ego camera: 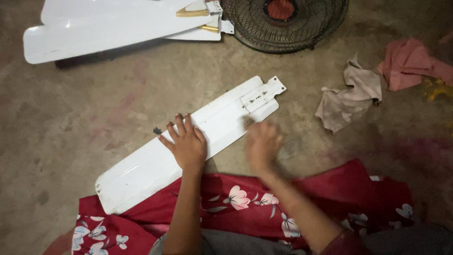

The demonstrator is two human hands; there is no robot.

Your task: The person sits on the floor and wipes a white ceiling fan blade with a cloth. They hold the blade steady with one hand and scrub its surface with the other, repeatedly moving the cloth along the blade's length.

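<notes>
A white ceiling-fan blade [155,163] lies diagonally on the concrete floor, its metal mounting bracket [262,93] at the upper right end. My left hand [185,140] rests flat on the blade's middle, fingers spread. My right hand [262,144] is blurred with motion at the blade's lower edge near the bracket end; whether it holds anything cannot be told. My lap is covered by red floral cloth [245,203].
Two more white fan blades [108,26] with gold trim lie at the top left. A round black wire fan guard [285,21] sits at the top. A beige rag [349,97] and a pink cloth [408,63] lie at the right.
</notes>
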